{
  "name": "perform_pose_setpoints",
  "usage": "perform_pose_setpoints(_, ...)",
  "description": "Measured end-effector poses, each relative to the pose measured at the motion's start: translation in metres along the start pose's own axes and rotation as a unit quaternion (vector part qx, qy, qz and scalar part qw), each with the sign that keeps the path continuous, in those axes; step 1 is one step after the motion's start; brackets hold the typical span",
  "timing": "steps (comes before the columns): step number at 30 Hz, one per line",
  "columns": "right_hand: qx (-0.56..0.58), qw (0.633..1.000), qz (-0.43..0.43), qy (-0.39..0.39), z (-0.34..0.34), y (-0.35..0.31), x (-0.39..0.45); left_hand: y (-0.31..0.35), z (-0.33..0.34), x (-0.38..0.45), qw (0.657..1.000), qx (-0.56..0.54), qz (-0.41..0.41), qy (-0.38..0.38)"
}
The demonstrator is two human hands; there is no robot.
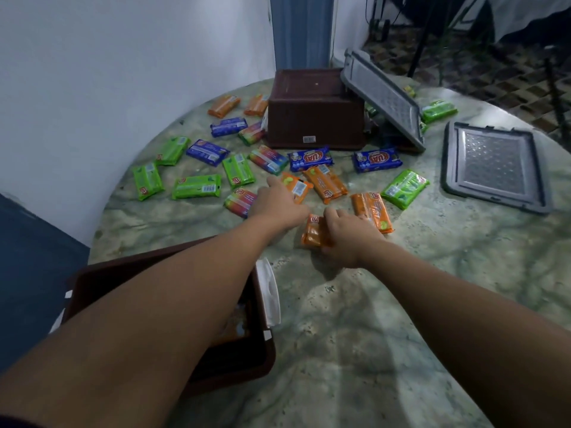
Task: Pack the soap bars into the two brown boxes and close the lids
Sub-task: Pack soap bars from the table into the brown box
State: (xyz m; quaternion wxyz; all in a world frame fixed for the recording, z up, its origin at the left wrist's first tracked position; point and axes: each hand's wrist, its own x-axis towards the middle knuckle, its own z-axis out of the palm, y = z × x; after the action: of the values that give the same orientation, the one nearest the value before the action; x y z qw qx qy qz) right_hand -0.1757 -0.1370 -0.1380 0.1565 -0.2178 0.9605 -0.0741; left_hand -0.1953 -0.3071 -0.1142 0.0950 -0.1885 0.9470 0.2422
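Right hand (346, 239) curled round an orange soap bar (313, 233) at frame centre, left hand (278, 203) just above it, fingers stretched loosely toward another orange bar (296, 188), gripping nothing. Best to scoop neighbouring orange bars together, then drop them flat into the open brown box (92, 282) at lower left. Second brown box (315, 109) upside down at top centre, grey lids (494, 165) off to the right.

Two blue soap packs near the middle of the table, one (310, 158) and another (377, 160), read "UA", seen upside down. The white sticker (309, 139) on the far brown box (315, 125) is too small to read.
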Motion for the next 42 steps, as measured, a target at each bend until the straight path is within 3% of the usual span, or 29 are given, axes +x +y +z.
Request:
perform_pose_setpoints(7,0.134,0.983,0.003,0.126,-0.032,-0.059,-0.006,-0.047,-0.065,-0.041,0.986,0.037,0.084,0.141)
perform_pose_setpoints(13,0.177,0.972,-0.033,0.154,-0.04,-0.126,-0.016,-0.125,-0.106,-0.086,0.976,0.052,0.086,0.195)
perform_pose_setpoints(18,0.158,0.966,-0.13,0.157,-0.023,-0.169,-0.03,-0.19,-0.119,-0.132,0.98,0.076,0.083,0.162)
perform_pose_setpoints(25,-0.018,0.969,-0.239,0.067,0.012,-0.192,-0.044,-0.265,-0.095,-0.174,0.977,0.155,0.125,0.073)
perform_pose_setpoints(32,-0.117,0.959,-0.258,0.029,0.02,-0.195,-0.045,-0.285,-0.073,-0.177,0.931,0.232,0.276,0.06)
perform_pose_setpoints(42,-0.166,0.948,-0.27,0.005,0.024,-0.197,-0.042,-0.291,-0.072,-0.172,0.924,0.202,0.312,0.093)
